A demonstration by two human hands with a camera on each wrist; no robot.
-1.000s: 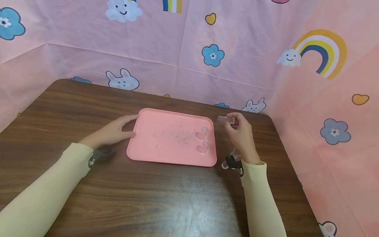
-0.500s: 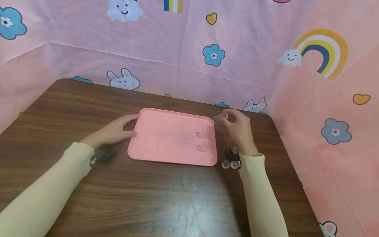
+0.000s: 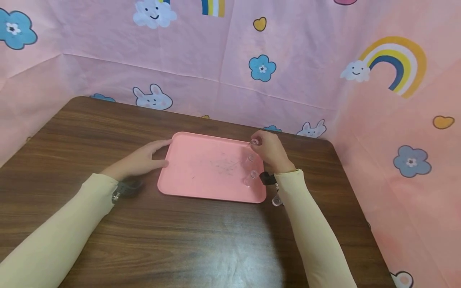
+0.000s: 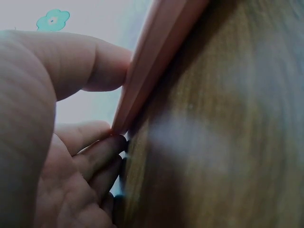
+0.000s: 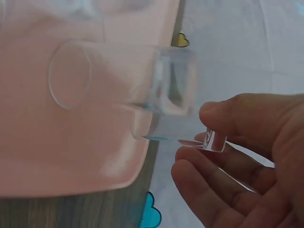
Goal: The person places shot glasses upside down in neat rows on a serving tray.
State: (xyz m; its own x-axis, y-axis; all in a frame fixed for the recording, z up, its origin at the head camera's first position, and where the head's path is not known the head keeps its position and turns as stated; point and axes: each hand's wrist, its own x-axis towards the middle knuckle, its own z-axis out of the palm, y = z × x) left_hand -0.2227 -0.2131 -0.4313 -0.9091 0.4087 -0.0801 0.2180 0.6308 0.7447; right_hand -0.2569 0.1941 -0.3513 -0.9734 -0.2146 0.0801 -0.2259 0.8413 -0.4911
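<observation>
Fingers and thumb of my right hand point(image 3: 271, 149) pinch a small clear shot glass point(image 3: 255, 142) by its thick base point(image 5: 215, 141), over the tray's far right corner. Two more clear shot glasses, one farther back point(image 3: 249, 159) and one nearer point(image 3: 251, 179), stand on the pink tray point(image 3: 194, 182) along its right side. One of them point(image 5: 121, 76) looms large in the right wrist view, beside the held glass. My left hand point(image 3: 138, 161) touches the tray's left edge with thumb and fingertips, its fingers fairly straight; the left wrist view shows them against the rim point(image 4: 142, 71).
Partly hidden under my right wrist, another clear glass point(image 3: 277, 200) sits on the table beside the tray. The brown wooden table point(image 3: 201, 240) ends at a pink patterned cloth point(image 3: 201, 68) behind and to the right. Dark marks point(image 3: 225, 166) show on the tray surface.
My right hand has moved left with the shot glass, from beside the tray to over its far right corner. The left hand stays at the tray's left edge.
</observation>
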